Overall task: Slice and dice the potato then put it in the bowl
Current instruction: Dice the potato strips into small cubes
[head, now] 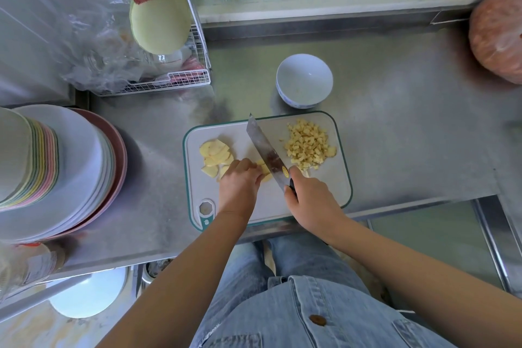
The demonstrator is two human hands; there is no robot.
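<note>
A white cutting board (333, 181) with a teal rim lies on the steel counter. Pale yellow potato slices (216, 154) are fanned at its left. A heap of diced potato (309, 145) sits at its right. My left hand (240, 182) presses down on a few stacked potato slices (265, 170) in the middle, fingers curled. My right hand (309, 198) grips the black handle of a long knife (264, 147), whose blade rests on those slices right beside my left fingertips. An empty white bowl (304, 80) stands just behind the board.
Stacked plates and bowls (56, 167) fill the counter's left side. A wire rack (180, 79) with plastic bags and a green plate stands at the back left. A bagged reddish bundle (497, 34) sits at the far right. The counter's front edge runs just below the board.
</note>
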